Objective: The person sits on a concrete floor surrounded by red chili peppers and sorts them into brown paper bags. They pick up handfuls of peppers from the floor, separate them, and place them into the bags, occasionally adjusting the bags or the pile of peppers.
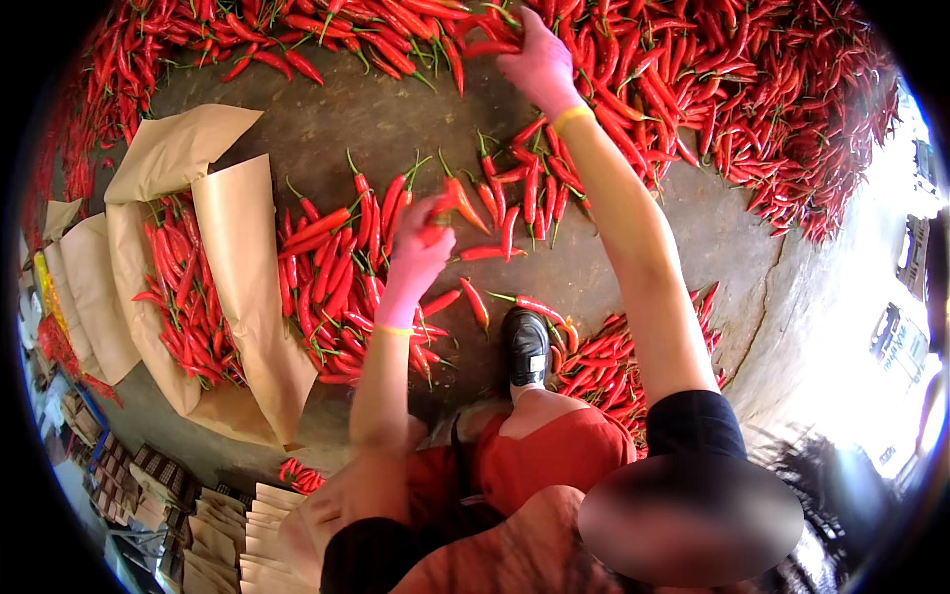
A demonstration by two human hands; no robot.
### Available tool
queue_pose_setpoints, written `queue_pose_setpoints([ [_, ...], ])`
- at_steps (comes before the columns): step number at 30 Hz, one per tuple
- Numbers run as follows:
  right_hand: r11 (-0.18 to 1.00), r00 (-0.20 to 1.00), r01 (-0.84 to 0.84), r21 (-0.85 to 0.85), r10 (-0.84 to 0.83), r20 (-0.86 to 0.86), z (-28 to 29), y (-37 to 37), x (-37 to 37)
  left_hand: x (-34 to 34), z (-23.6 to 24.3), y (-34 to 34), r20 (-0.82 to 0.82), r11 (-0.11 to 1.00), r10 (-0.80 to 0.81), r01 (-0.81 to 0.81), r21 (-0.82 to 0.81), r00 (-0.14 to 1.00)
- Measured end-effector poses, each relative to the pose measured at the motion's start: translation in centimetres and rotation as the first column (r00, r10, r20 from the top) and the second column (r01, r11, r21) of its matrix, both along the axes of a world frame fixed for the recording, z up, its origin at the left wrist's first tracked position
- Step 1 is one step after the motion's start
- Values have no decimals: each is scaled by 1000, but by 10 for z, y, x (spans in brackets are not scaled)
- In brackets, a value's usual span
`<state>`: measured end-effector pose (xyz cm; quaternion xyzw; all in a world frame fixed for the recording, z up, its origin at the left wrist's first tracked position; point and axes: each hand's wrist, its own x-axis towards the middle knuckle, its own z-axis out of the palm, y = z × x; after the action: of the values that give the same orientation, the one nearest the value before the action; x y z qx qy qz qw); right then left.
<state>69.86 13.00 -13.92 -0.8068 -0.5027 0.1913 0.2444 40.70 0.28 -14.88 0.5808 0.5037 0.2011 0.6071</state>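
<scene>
My left hand (pixel 421 255), in a pink glove with a yellow cuff, is closed on a red chili pepper (pixel 442 210); motion smears it a little. It hovers over a small heap of red chilies (pixel 336 282) on the floor. My right hand (pixel 542 67), gloved the same way, stretches to the far chili pile (pixel 643 59). Its fingers close round red chilies (pixel 490 48) at the pile's edge; part of the grip is hidden. Left of the small heap, an open brown paper bag (pixel 233 208) holds many red chilies (pixel 183 287) lying inside it.
Loose chilies (pixel 534 188) lie scattered on the concrete floor (pixel 297 114). More chilies (pixel 604 371) are heaped beside my black shoe (pixel 526 346). Folded paper bags (pixel 262 535) stack at the lower left, near brown crates (pixel 114 480). Another paper bag (pixel 91 297) stands at far left.
</scene>
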Motion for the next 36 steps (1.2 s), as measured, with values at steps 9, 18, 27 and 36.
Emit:
queue_pose_setpoints([
  [9,980,412,134,-149,-192,-891,28,-219,-15,37,-26,42,-836,38,-371,906,421,404],
  [18,943,921,189,-273,-267,-283,-5,-337,-19,12,57,11,-434,739,-666,616,-273,606],
  [27,804,731,592,61,-503,-462,-17,-373,-32,9,-16,-58,-697,494,-436,798,344,570],
  [36,756,674,-655,19,573,466,-49,-322,-41,-23,39,-47,-500,807,-424,566,170,755],
])
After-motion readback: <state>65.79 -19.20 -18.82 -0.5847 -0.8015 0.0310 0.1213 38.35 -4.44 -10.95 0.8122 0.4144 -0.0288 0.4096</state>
